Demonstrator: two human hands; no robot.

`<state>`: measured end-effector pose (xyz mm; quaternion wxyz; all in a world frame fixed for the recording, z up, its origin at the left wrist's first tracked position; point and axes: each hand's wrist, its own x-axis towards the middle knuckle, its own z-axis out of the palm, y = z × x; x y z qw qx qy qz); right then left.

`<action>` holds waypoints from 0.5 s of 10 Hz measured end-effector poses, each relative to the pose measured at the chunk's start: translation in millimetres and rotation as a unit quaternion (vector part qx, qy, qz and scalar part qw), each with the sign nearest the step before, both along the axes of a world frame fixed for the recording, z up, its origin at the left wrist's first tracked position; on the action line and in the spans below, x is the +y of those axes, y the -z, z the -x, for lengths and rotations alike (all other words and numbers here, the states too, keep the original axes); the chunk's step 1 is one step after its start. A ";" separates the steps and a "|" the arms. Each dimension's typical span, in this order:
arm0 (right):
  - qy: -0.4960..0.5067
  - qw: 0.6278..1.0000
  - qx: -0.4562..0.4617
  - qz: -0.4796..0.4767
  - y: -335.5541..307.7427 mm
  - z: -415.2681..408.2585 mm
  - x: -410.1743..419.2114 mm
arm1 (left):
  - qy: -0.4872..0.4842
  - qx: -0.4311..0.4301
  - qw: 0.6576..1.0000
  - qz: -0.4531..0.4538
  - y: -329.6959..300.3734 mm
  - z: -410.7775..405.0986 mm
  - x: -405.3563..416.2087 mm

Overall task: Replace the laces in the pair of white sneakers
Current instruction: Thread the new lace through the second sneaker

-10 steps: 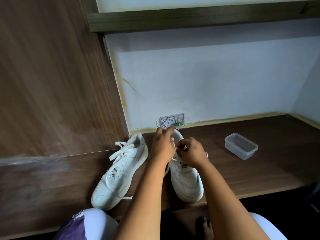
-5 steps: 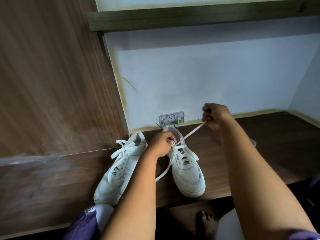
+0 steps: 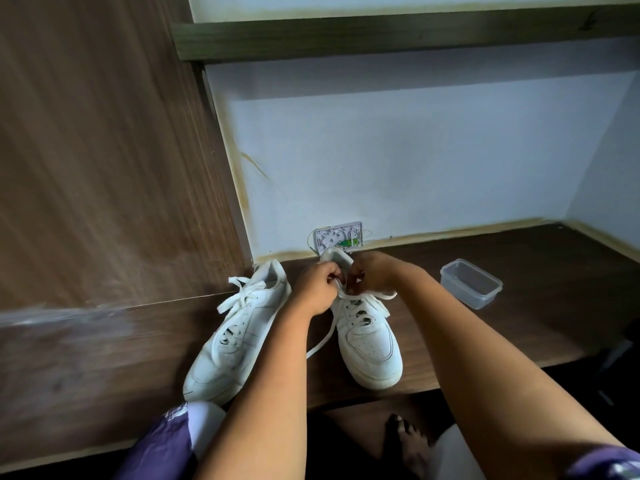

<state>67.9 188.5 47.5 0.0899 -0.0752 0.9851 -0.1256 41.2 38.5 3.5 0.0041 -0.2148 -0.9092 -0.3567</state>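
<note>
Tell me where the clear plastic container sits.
In the head view the clear plastic container sits on the wooden ledge, right of the right sneaker, near the white wall.

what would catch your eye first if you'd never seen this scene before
First, the two hands meeting at the middle: the left hand and right hand both pinch the white lace at the top of the right sneaker. Beside it on the left lies the left sneaker, its lace loose. A clear plastic container sits to the right on the dark wooden ledge.
</note>
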 end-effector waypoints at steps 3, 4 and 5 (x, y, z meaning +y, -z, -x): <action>0.302 0.446 0.113 0.835 -55.9 17.6 74.8 | -0.006 0.029 1.000 -0.001 2.5 -2.5 -3.4; 0.292 0.395 0.110 0.864 -65.3 15.2 82.4 | -0.004 0.036 0.999 0.005 1.5 -3.9 -1.3; 0.289 0.511 0.103 0.803 -52.5 13.7 59.8 | -0.006 0.032 0.999 0.005 2.2 -3.0 -1.8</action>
